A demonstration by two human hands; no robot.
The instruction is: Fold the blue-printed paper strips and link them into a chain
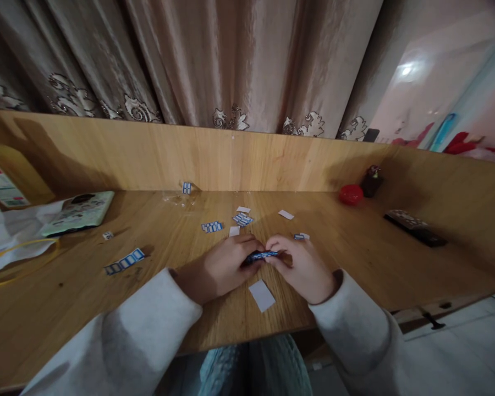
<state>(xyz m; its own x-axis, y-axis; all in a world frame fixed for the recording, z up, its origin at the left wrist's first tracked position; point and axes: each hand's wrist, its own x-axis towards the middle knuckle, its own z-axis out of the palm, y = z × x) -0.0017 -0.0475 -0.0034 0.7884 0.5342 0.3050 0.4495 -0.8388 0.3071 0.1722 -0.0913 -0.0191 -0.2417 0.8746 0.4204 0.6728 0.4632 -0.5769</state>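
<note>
Both hands meet over the middle of the desk around a blue-and-white label strip (264, 254). My left hand (226, 264) is closed on its left part, and my right hand (299, 264) pinches its right end between thumb and fingers. Below the hands lies a blank white paper piece (262, 296). Just beyond them are a small pile of blue-bordered labels (242, 219), another label cluster (212, 227) and a single blue label (299, 236). More white paper pieces (286, 214) are scattered nearby. Farther left rests a longer label strip (125, 262).
A yellow-liquid bottle (16, 170), a pale patterned pouch (80, 213) and white plastic (16, 236) occupy the left side. A red ball (351, 194), a small dark box (372, 181) and a black remote-like object (414, 227) are on the right. A wooden panel (148, 157) borders the back.
</note>
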